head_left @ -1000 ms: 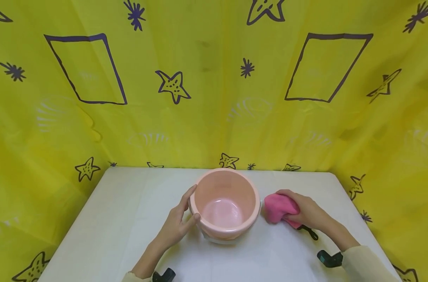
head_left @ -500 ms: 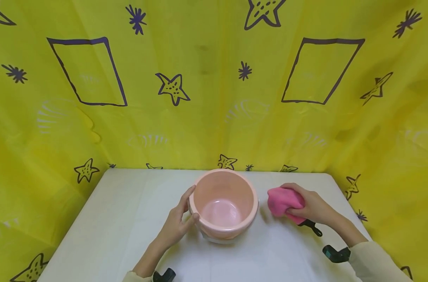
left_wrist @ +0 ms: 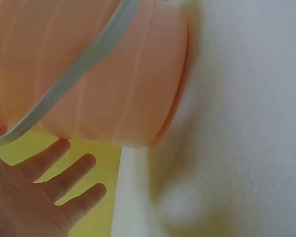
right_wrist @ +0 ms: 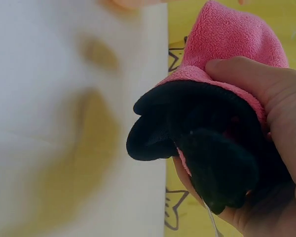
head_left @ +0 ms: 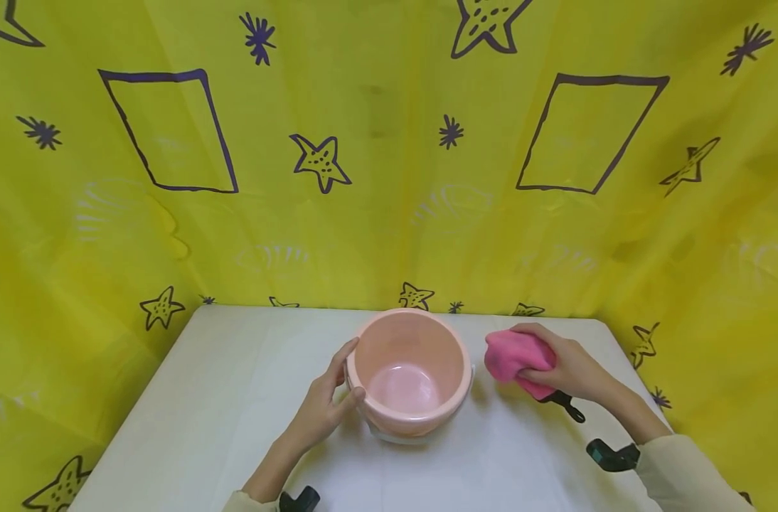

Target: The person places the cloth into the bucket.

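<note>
A pale pink bucket [head_left: 407, 409] with a light handle [left_wrist: 74, 74] stands upright on the white table. My left hand [head_left: 318, 405] touches the left side of its rim, thumb and forefinger spread along it. In the left wrist view three fairly straight fingers [left_wrist: 64, 182] lie beside the bucket wall. To the bucket's right, my right hand [head_left: 568, 370] grips a bunched pink terry cloth [head_left: 517, 355] above the table. Its black edging [right_wrist: 187, 103] faces the right wrist camera, and a black loop [head_left: 565, 404] hangs from it. The cloth's inner folds are hidden.
A yellow curtain [head_left: 376, 235] with starfish drawings encloses the back and both sides of the table [head_left: 248, 370]. Dark devices sit at both wrists, one by the left sleeve [head_left: 299, 499] and one by the right sleeve [head_left: 613, 455].
My right hand has lifted the pink cloth slightly and moved it a little away from the bucket. The left hand and the bucket stay in place; the head view shifts slightly.
</note>
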The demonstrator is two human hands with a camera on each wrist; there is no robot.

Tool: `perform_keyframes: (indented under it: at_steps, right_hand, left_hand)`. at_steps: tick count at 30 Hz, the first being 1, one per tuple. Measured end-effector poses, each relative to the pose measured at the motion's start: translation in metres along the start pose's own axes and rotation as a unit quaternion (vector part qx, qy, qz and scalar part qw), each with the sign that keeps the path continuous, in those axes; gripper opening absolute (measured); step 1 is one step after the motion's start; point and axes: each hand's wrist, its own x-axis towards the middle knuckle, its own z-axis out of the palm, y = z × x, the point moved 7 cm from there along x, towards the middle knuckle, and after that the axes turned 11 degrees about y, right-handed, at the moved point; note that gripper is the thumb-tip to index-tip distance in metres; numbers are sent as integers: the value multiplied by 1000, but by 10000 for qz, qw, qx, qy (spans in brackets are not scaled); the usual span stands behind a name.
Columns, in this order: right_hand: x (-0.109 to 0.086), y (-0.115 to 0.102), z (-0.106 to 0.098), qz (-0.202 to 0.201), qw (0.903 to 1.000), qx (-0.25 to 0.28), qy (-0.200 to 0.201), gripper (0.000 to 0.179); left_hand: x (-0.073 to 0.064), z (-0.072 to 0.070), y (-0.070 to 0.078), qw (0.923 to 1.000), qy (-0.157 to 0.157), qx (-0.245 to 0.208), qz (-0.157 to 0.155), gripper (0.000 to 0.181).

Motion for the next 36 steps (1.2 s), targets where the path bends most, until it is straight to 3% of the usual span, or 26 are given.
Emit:
perform_keyframes:
  at_steps: [10,20,28,36]
  right_hand:
    - [13,-13,-20,-62,9999,-133,4,71]
    - [42,-39,-45,-49,9997,64,-229,69]
    - [72,-74,-54,-678,9973,109,-255,70]
    - [98,-114,-39,-1057,9924,-76,-627,67]
  left_hand:
    - [-1,4,-4,9989,-69,-290,-370,76]
    - [-4,4,-8,9974,5,-679,-235,76]
    - [-4,5,-7,9959,44,-818,-392,75]
    - [-4,8,-10,9957,69,-850,-371,74]
